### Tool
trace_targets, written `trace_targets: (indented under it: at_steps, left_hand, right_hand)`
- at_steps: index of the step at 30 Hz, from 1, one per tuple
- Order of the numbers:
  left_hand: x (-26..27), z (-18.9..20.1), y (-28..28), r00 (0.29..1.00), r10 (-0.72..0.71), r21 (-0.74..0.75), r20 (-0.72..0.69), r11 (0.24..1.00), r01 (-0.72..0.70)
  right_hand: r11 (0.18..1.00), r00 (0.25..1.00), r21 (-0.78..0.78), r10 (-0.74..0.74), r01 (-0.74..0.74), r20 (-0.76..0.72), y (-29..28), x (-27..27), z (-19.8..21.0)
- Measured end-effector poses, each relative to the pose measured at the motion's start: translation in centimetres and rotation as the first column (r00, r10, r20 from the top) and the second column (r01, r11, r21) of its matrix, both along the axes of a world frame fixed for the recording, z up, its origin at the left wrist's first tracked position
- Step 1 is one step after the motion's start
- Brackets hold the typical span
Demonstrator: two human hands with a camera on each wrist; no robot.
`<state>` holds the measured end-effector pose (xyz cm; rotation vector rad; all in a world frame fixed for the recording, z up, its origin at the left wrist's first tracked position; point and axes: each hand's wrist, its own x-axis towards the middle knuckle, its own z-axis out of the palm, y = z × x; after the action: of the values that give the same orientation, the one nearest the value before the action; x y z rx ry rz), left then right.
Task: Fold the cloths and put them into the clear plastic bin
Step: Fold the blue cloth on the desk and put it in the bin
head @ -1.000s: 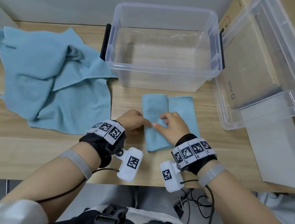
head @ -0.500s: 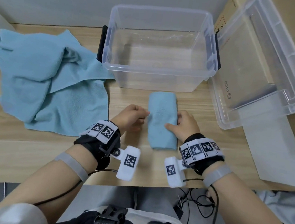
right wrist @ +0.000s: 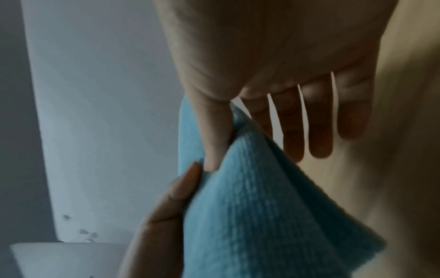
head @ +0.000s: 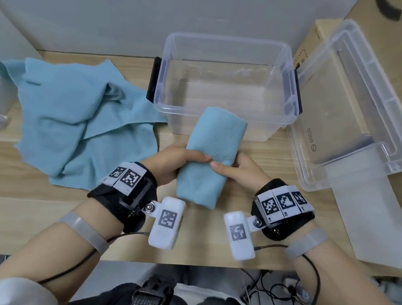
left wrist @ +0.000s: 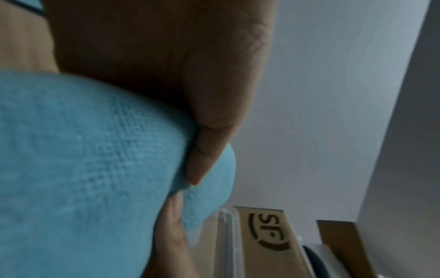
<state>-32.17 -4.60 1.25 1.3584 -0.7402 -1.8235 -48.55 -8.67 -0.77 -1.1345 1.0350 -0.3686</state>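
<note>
A folded light-blue cloth [head: 216,139] is held above the wooden table, just in front of the clear plastic bin [head: 228,41]. My left hand [head: 190,157] grips its left side with the thumb across the top. My right hand [head: 225,167] pinches its right side, thumb on top and fingers underneath. The left wrist view shows the folded cloth [left wrist: 83,169] under my left thumb. In the right wrist view the cloth [right wrist: 250,206] hangs from my right thumb, with the fingers [right wrist: 319,131] spread behind it. I see nothing inside the bin.
A heap of unfolded blue cloths [head: 77,118] lies on the table at the left. The bin's clear lid [head: 357,104] leans against a cardboard box [head: 396,47] at the right. A white sheet [head: 370,214] lies at the right front. A wall stands behind the bin.
The cloth went from half-folded to a narrow folded strip on the table. Both hands have now gripped its sides and lifted it toward the bin.
</note>
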Motion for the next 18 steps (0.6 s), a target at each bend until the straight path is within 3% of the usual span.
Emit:
trace_targets:
  at_steps: [2,5,8,10,12,14,16,18]
  left_hand:
    - [1.2,2.1,-0.5,0.999,-0.004,-0.104,-0.042,0.995,0.000]
    - [2.6,4.3,-1.7,0.998,0.023,-0.209,-0.063,0.977,-0.036]
    - [4.3,5.0,-3.4,0.987,0.149,-0.253,0.066,0.959,-0.128]
    - [6.1,4.6,-4.6,0.925,0.333,-0.293,0.182,0.917,-0.272]
    - [8.2,3.6,-5.9,0.804,0.522,-0.357,0.285,0.836,-0.416]
    - [9.7,2.3,-6.9,0.726,0.569,-0.377,0.386,0.816,-0.438]
    - [10.2,1.2,-7.8,0.741,0.528,-0.327,0.416,0.847,-0.420]
    - [10.2,0.5,-8.6,0.798,0.485,-0.255,0.359,0.873,-0.416]
  right_hand:
    - [0.997,0.994,-0.014,0.081,-0.081,0.070,-0.9,0.9,2.9]
    - [0.994,0.996,-0.106,0.034,-0.025,0.080,-2.6,2.5,6.0]
    - [0.988,0.998,-0.147,-0.026,0.035,0.062,-4.4,4.0,7.6]
    - [0.986,0.997,-0.152,-0.067,0.072,0.034,-6.1,4.8,8.4]
    - [0.987,0.995,-0.127,-0.095,0.096,0.013,-8.3,5.6,8.7]
    - [0.991,0.992,-0.057,-0.122,0.122,-0.008,-10.8,6.7,8.8]
    - [0.990,0.989,0.041,-0.133,0.135,-0.059,-13.1,8.2,8.6]
    - [0.986,0.983,0.113,-0.102,0.120,-0.154,-14.9,10.0,8.1]
